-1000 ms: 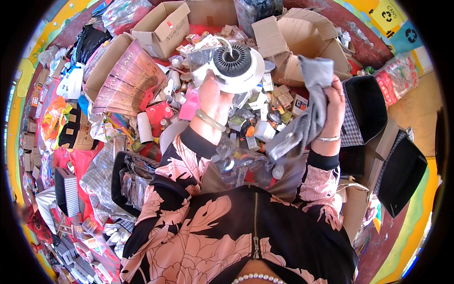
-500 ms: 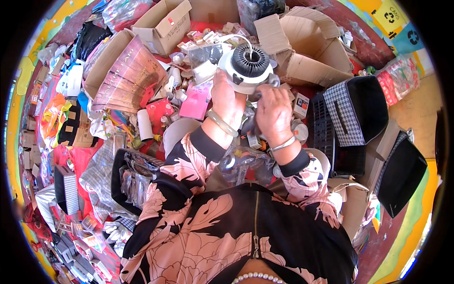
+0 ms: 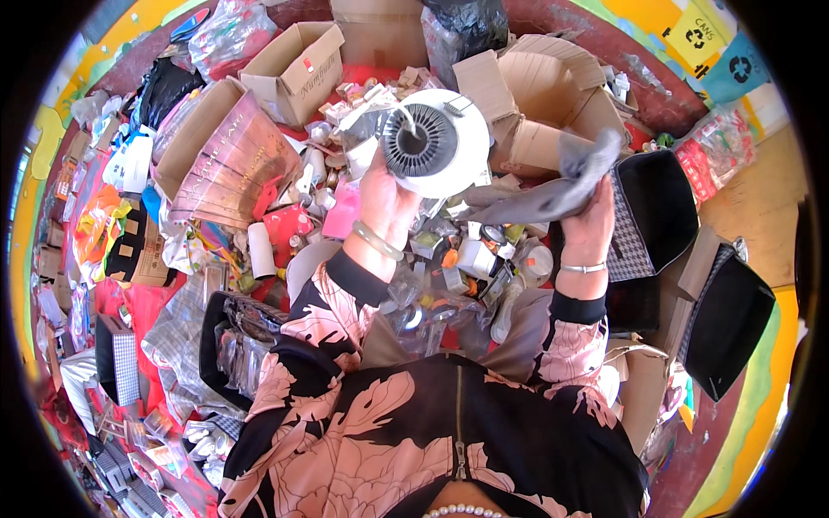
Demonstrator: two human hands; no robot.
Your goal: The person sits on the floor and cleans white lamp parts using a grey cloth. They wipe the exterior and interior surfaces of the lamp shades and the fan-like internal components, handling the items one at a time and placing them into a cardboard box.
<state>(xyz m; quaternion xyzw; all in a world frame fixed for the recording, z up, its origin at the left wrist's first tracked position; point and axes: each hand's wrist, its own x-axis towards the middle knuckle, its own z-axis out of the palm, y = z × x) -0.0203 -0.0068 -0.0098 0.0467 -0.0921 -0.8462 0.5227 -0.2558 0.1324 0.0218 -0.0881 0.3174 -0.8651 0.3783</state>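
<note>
My left hand [image 3: 387,197] grips a round white downlight [image 3: 462,147] by its lower left side, over the middle of the pile. Its dark ring of heat-sink fins faces up, with a short white cable at the centre. To the right, my right hand [image 3: 591,226] is closed on a grey cloth [image 3: 553,197], which is partly blurred and stretches left, below the downlight, apart from it. Some of the right fingers are hidden behind the cloth. Beneath both hands lie small boxes [image 3: 475,257] and loose pieces in clear plastic.
Open cardboard boxes [image 3: 298,73] stand at the far side, one large one [image 3: 553,129] on the right. Houndstooth-patterned black bins [image 3: 656,216] sit at my right. A black bin [image 3: 226,345] with plastic-wrapped items is at my left. A pink paper piece [image 3: 342,211] lies left of my left hand.
My right hand has swung away to the right with the grey cloth, which now hangs spread out. The downlight has tilted, its fins shifting left and its white rim showing more.
</note>
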